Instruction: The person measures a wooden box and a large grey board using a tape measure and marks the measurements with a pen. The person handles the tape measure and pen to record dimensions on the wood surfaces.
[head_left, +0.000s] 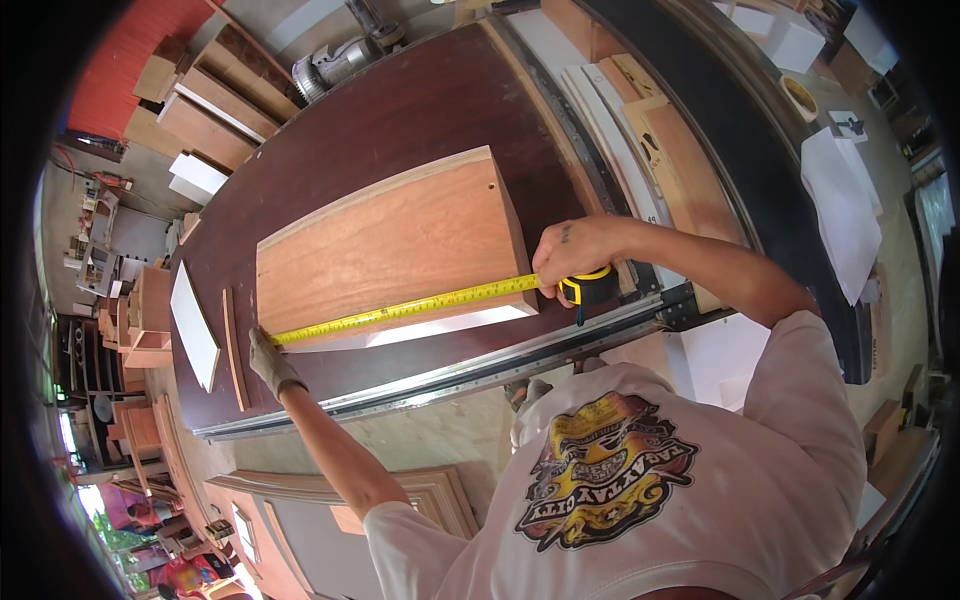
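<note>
A wooden box or drawer-like piece (390, 240) with a plywood face lies on a dark reddish-brown tabletop (360, 112). A yellow tape measure blade (405, 309) is stretched along the near edge of that face. My left hand (271, 364), in a knitted glove, holds the blade's end at the piece's left corner. Just past the right edge, my bare right hand (574, 251) grips the blade beside the black and yellow tape case (590, 286). A small round hole shows near the face's far right corner. White surface shows under its near edge.
A white panel (195, 326) and a thin wooden strip (235, 349) lie at the table's left. A metal rail (450, 382) runs along the near edge. Boards and strips (667, 142) lie at the right, a motor (337, 64) stands beyond, and framed panels (322, 547) are below left.
</note>
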